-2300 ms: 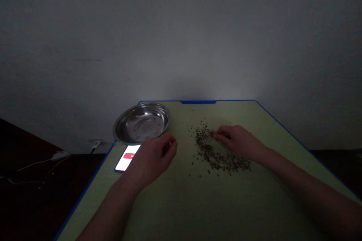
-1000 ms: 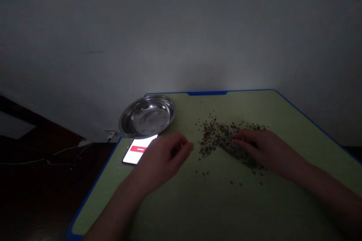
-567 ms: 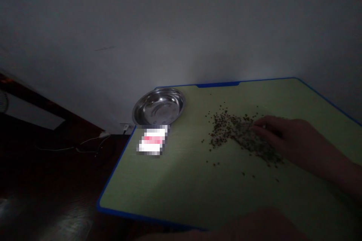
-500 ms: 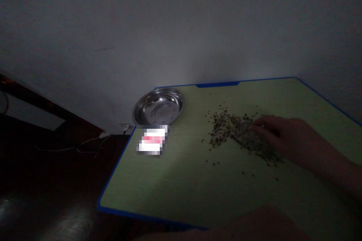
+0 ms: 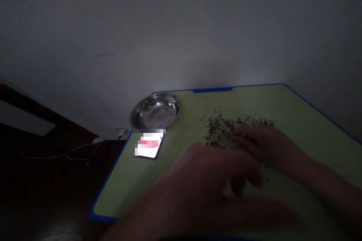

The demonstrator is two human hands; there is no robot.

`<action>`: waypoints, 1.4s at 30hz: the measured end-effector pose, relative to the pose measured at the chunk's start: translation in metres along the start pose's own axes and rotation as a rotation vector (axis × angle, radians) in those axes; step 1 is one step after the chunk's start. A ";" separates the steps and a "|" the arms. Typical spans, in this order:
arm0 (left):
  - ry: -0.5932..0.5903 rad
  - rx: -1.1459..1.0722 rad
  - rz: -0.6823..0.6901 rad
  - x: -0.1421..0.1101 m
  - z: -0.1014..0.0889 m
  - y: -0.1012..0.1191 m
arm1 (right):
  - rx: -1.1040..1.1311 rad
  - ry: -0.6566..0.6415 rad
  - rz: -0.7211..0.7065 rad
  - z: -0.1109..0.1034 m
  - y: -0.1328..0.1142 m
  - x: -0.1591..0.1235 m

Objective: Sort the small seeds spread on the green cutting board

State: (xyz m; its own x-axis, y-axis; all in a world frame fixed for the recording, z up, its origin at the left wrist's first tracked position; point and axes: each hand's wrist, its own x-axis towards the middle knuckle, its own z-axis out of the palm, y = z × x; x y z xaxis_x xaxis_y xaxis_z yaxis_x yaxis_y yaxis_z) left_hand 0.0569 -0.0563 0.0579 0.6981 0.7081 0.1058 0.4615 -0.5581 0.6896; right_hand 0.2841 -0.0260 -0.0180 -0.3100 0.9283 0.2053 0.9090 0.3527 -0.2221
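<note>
Tabletop (image 5: pixel 251 99): pale green, blue-edged; dim wall (image 5: pixel 198 26) at 12 o'clock.
Dark grains (image 5: pixel 215 132): tabletop, 1 o'clock, partly behind both hands; probably light, hard, roll-prone; best pinched singly across their sides.
Axis: visible spread roughly 9 to 3; single grains too small to tell.
Right hand (image 5: pixel 270 145): at grains; grip unclear.
Left hand (image 5: pixel 207 169): blurred, fingers released, nearer.
Metal bowl (image 5: pixel 173 107): 10 o'clock.

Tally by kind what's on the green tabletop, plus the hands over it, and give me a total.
Metal bowl: 1
Phone: 1
Hands: 2 (left hand, right hand)
Total: 4
Small dark bits: many, scattered, partly hidden and too small to count, so left out of the total.
</note>
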 end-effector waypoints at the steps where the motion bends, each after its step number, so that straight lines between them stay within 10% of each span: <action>1: 0.067 -0.003 -0.003 0.006 -0.008 -0.005 | 0.031 -0.021 -0.016 -0.002 -0.002 0.000; 4: 0.342 0.021 -0.093 0.019 -0.025 -0.033 | 0.079 -0.052 0.000 -0.009 -0.005 -0.002; 12: 0.294 0.204 -0.098 0.017 -0.017 -0.085 | 0.180 -0.177 -0.040 -0.012 -0.012 -0.007; 24: 0.297 0.284 -0.065 0.011 -0.023 -0.084 | 0.062 -0.137 -0.006 -0.012 0.010 -0.005; 42: 0.218 0.262 -0.083 0.012 -0.022 -0.082 | 0.341 -0.429 -0.091 -0.029 0.014 -0.010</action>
State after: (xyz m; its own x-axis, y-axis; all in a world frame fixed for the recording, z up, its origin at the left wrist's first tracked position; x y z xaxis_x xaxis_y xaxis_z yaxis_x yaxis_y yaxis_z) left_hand 0.0149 0.0074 0.0184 0.5319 0.8156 0.2275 0.6563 -0.5669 0.4978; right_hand 0.3076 -0.0336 0.0041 -0.5332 0.8321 -0.1529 0.7540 0.3854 -0.5319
